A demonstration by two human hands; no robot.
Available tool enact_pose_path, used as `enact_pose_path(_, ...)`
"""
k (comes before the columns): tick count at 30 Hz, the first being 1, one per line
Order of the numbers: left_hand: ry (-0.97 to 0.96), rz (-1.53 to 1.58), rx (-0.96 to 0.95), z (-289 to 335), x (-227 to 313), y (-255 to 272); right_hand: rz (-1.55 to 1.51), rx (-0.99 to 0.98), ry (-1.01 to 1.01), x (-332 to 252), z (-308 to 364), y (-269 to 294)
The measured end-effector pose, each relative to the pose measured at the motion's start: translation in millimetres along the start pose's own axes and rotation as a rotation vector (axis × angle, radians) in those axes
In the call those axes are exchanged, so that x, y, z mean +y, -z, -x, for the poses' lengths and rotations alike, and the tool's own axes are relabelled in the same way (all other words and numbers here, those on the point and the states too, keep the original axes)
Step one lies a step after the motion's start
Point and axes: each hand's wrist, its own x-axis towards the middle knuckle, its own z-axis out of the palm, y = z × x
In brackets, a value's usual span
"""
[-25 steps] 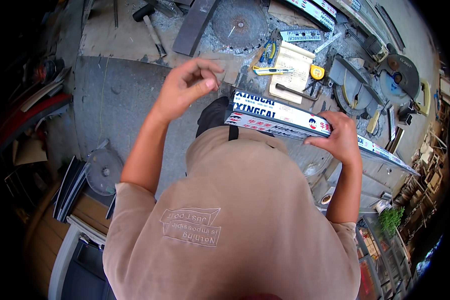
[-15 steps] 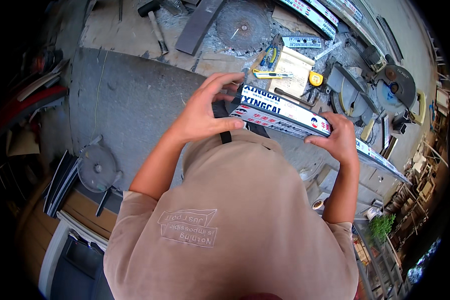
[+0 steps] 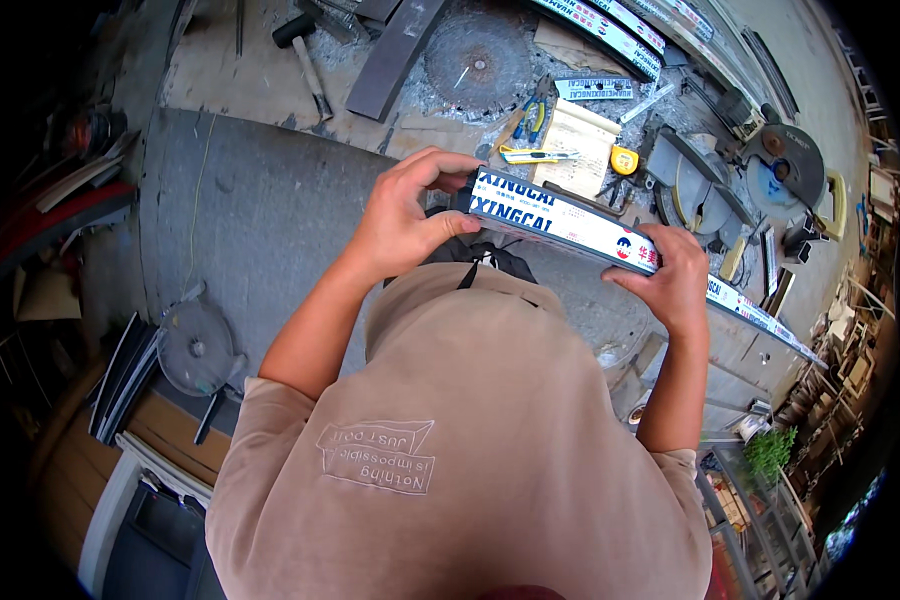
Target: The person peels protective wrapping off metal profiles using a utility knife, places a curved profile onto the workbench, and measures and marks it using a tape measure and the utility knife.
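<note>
Above grey concrete, long white wrapped metal bar [image 3: 580, 222], both hands' fingers [image 3: 420, 190] gripping

— Where are we?
— A workshop: dusty concrete floor [image 3: 270, 210], worn saw blade [image 3: 477, 64] at twelve o'clock, hammer [image 3: 303, 55] at eleven.
— More?
— Chop saw [image 3: 782, 168] at two o'clock, pliers [image 3: 532, 116], utility knife [image 3: 536, 155] and tape measure [image 3: 624, 160] beside it.

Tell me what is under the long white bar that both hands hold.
Under the white bar show a dark shoe and grey floor. The left hand and right hand cover parts of it.
</note>
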Motion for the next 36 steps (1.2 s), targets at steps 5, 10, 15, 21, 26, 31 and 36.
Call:
enact_pose_path(5,-0.071,-0.109,0.005,-1,3,1,0.006,0.038,0.012,-5,3,-1)
enact_pose_path(10,-0.077,-0.121,-0.064,-1,-1,8,-0.007,0.054,-0.035,-8,11,-1)
enact_pose_path(15,0.006,0.091,-0.001,4,-9,4,0.084,0.134,-0.039,-17,11,-6)
enact_pose_path(21,0.341,0.52,-0.177,12,-9,1,0.109,0.165,-0.068,-18,15,-13)
enact_pose_path(26,0.396,0.56,-0.135,-4,10,-18,0.14,0.264,-0.032,-14,19,-31)
enact_pose_path(31,0.287,0.525,-0.176,-23,6,-14,0.249,0.495,-0.089,-21,18,-41)
enact_pose_path(36,0.082,0.428,-0.277,-48,6,-3,0.3,0.582,-0.135,-22,14,-44)
